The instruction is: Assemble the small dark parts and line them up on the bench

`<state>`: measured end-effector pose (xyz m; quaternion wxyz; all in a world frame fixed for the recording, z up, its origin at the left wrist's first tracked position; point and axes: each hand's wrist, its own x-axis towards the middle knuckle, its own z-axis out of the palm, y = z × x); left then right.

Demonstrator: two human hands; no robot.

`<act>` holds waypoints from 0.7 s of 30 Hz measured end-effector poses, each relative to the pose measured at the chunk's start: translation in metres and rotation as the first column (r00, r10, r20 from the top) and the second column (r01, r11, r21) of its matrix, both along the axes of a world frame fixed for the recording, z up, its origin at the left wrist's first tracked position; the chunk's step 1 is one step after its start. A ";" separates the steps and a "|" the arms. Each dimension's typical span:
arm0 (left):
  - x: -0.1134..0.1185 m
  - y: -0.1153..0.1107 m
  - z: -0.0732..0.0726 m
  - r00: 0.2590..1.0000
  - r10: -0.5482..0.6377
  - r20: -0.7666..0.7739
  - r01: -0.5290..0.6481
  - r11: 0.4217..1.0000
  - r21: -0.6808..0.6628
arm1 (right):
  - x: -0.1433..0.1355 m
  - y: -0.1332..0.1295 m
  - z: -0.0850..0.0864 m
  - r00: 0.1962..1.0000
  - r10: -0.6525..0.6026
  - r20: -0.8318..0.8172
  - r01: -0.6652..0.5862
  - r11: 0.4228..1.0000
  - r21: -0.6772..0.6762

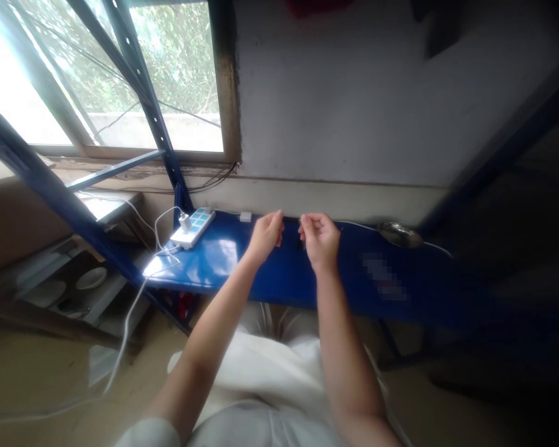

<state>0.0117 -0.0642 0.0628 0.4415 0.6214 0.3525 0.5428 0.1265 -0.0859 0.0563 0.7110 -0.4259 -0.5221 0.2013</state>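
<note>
Both of my hands are raised over the blue table (pixel 279 273), a short gap apart. My left hand (pixel 266 236) has its fingers curled in and the thumb pressed on them; what it holds, if anything, is too small to tell. My right hand (pixel 321 241) is closed in a pinch, thumb against the fingertips, and its contents cannot be made out either. A small dark thing shows just beside the right fingers, blurred. Behind my left hand lies a small white block (pixel 245 216).
A white power strip (pixel 193 228) with a plugged-in white charger and cable lies at the table's left end. A shiny metal dish (pixel 399 234) sits at the back right by a white cable. Blue rack posts (pixel 156 127) rise at the left, before the window.
</note>
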 end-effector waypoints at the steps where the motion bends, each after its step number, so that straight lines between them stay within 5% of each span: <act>1: -0.001 -0.001 0.001 1.000 -0.006 0.015 0.006 1.000 -0.024 | 0.001 0.000 -0.001 1.000 -0.009 0.003 0.009 1.000 -0.001; 8: -0.008 -0.011 0.000 0.990 -0.093 0.101 0.093 0.996 0.011 | 0.002 0.000 -0.004 1.000 -0.019 -0.008 0.018 0.999 -0.039; 21: -0.004 -0.009 -0.007 0.980 0.117 0.164 -0.116 0.993 -0.013 | -0.001 -0.002 -0.005 1.000 0.030 -0.002 -0.031 0.999 -0.043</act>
